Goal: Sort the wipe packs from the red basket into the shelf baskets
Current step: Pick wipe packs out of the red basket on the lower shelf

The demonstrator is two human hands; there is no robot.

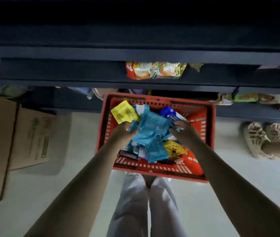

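Observation:
The red basket [209, 134] sits on the floor in front of the dark shelves, full of wipe packs. My left hand [122, 132] grips a yellow pack [124, 113] and the edge of a teal-blue pack [150, 129] above the basket. My right hand [182, 132] holds the right side of the same teal-blue pack, beside a dark blue pack [169, 112]. Another teal pack [156, 149], a yellow pack [174, 148] and an orange pack [192, 162] lie in the basket below.
Dark shelves [135, 55] run across the top, holding noodle packets [154, 70]. Cardboard boxes [16, 139] stand on the floor at left. Another person's feet in sandals [262, 137] are at right. My legs [146, 202] are below the basket.

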